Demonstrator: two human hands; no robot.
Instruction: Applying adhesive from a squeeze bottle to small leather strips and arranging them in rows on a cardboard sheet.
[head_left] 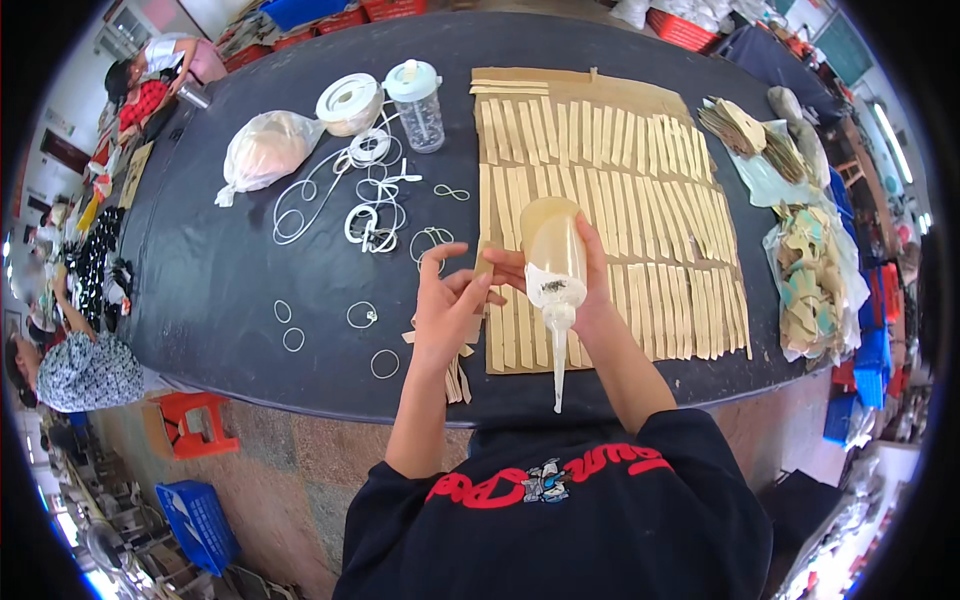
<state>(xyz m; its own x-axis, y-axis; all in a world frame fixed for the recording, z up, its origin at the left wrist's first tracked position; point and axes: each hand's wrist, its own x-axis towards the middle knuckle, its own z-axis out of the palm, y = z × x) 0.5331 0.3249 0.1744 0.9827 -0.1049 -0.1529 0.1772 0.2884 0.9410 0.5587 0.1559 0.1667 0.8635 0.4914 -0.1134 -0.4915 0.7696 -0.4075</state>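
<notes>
My right hand [597,280] is wrapped round a glue bottle [553,240], part filled with something yellowish, its white-smeared nozzle [558,365] pointing down toward me. Between the fingers of my left hand [445,315] is a small tan strip [485,262]; fingertips of my right hand reach past the bottle to it. Under and beyond the bottle lies a cardboard sheet [645,93] bearing three rows of pale tan strips [610,195]. Several loose strips [457,382] lie below my left hand, partly hidden by it.
On the black table [215,300] are white cords [372,185], rubber bands [385,363], a tied plastic bag [268,150], a round white-lidded container [350,103] and a clear lidded cup [415,105]. Bags of cut pieces [812,285] lie at right. A red stool [197,425] and other people are at left.
</notes>
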